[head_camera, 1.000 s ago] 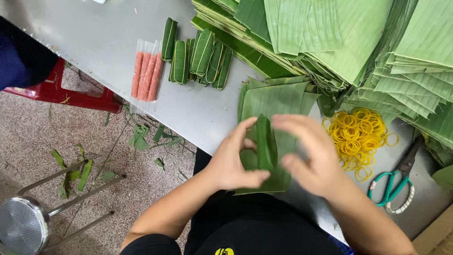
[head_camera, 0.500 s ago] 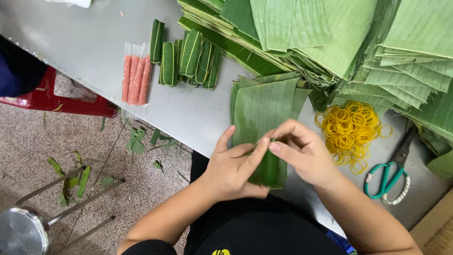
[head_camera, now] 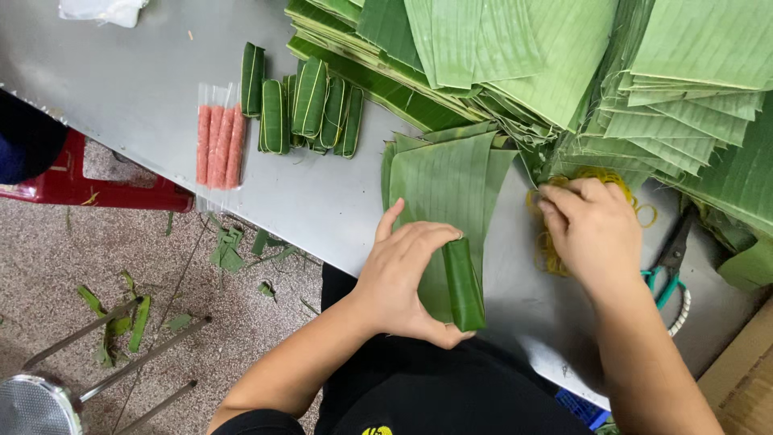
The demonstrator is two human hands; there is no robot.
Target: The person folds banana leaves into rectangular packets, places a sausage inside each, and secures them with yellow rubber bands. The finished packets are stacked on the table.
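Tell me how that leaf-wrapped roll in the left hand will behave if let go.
The roll has no band yet, so its leaf wrap would probably spring open. Being cylindrical, it may roll on the smooth metal table. The left hand pinches it without denting it, so it seems fairly firm.

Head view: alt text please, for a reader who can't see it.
The left hand holds a rolled green leaf bundle over cut leaves on a metal table; the right hand reaches into yellow rubber bands.

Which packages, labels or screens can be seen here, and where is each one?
Clear plastic pack: flat rectangle on the grey table, left of the wrapped rolls; holds pink sausage sticks side by side.
White bag: crumpled, at the table's top left edge.
No labels or screens show.
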